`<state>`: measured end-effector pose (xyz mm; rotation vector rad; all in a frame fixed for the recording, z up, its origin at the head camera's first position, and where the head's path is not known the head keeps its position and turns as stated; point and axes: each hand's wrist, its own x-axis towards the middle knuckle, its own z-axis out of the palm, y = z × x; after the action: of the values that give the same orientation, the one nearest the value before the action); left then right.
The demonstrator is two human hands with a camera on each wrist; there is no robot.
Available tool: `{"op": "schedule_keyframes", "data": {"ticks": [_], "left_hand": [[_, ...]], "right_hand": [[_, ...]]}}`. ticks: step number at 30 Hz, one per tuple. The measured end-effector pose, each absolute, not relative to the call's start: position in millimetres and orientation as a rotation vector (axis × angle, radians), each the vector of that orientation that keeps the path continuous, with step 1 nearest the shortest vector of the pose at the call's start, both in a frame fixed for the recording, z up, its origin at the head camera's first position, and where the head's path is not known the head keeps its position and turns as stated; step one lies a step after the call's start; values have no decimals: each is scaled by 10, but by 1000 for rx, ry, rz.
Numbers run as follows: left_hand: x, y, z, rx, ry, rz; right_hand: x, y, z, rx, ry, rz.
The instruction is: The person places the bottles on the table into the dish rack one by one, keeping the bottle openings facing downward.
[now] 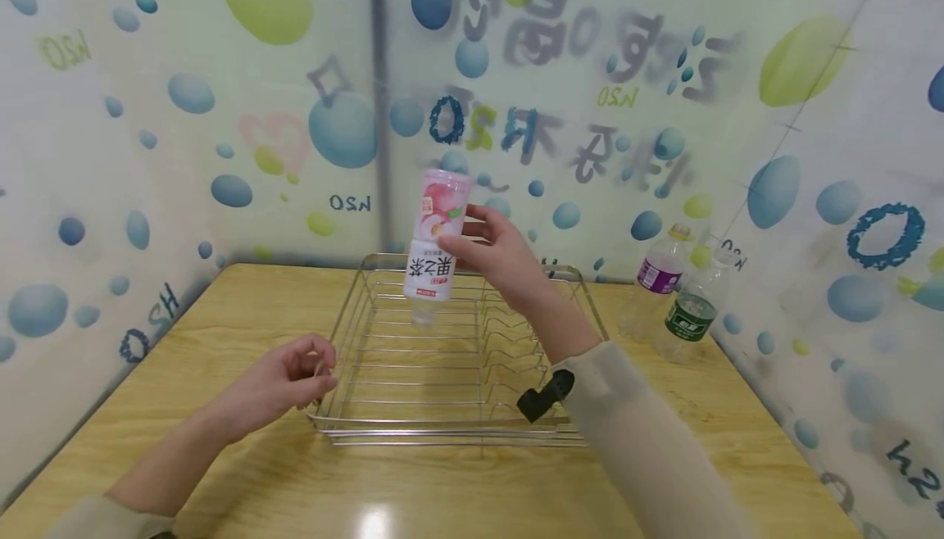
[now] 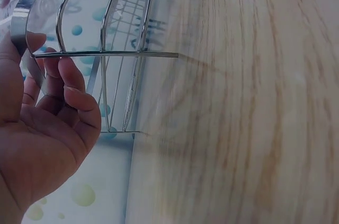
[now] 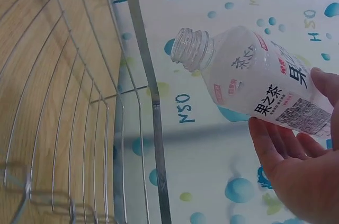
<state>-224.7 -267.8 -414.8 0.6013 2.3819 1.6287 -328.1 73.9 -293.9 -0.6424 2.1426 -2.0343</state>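
The right hand [image 1: 505, 264], fingers curled round it, holds a peach-tea bottle [image 1: 435, 237] neck-down above the wire dish rack [image 3: 157, 123], at the frame's centre. The left hand [image 1: 273, 383] pinches the rack's rim at lower left. Beneath, the wood-grain table [image 1: 413, 490] catches a glare spot near the bottom edge. Purple-labelled [image 1: 659, 277] and green-labelled bottles [image 1: 690, 316] stand at right; sheeting [image 1: 199, 138] printed with bubbles and lettering encloses three sides.
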Motion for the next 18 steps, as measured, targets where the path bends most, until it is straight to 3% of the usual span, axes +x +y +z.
{"op": "schedule_keyframes", "data": {"ticks": [18], "left_hand": [[-2247, -2680, -4173, 576, 2355, 1646]], "right_hand": [[-3744, 77, -3166, -522, 2043, -2085]]}}
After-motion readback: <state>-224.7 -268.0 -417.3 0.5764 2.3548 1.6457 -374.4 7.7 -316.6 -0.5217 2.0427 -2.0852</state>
